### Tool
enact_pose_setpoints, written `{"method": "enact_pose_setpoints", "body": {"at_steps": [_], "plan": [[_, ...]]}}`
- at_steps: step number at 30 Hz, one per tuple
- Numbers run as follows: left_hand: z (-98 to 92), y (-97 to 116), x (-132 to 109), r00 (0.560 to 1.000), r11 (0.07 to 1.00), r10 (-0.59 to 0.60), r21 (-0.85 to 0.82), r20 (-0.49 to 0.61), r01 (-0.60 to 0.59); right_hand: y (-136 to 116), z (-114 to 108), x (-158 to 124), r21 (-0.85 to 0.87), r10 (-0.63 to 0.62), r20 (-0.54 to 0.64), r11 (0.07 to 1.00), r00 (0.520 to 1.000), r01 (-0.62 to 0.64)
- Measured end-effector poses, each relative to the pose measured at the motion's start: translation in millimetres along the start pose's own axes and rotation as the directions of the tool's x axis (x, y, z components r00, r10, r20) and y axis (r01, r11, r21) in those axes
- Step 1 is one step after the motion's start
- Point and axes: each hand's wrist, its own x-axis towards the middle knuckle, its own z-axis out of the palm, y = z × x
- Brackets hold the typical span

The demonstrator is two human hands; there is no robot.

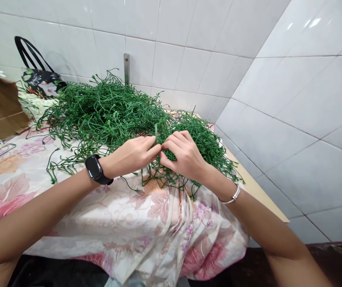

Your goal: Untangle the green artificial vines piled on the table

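Both hands meet over the front of a large heap of thin green artificial stems point(108, 107) with small budded tips. My left hand point(136, 153), below a black wristband, is closed in a pinch on a green stem point(156, 129) whose upper end sticks up between the hands. The fingertips of my right hand point(184, 153) touch those of the left and are bent in a pinch at the same stem. Its lower part is hidden by the fingers. More stems point(209, 143) lie behind and right of my right hand, with loose ends hanging below.
A flower-patterned cloth point(99, 211) covers the table and bunches at the front. To the left are a cardboard box point(0, 107), a bent metal rod point(0, 151), white artificial flowers point(38, 105) and a black floral bag point(44, 81). White tiled walls point(173, 63) stand behind and right.
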Motion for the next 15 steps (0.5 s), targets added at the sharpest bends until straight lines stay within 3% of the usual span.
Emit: {"method": "enact_pose_setpoints", "body": {"at_steps": [10,15], "plan": [[-5.0,1.3,1.3,1.000,0.999,-0.010,-0.038,0.006,0.010,-4.2,-3.8,3.1,-0.116,-0.093,0.134,0.987,0.987,0.109],[-3.4,3.2,0.8,0.998,0.999,-0.044,-0.025,-0.033,0.043,-7.6,-3.5,3.3,-0.138,-0.067,0.090,0.987,0.994,0.079]]}}
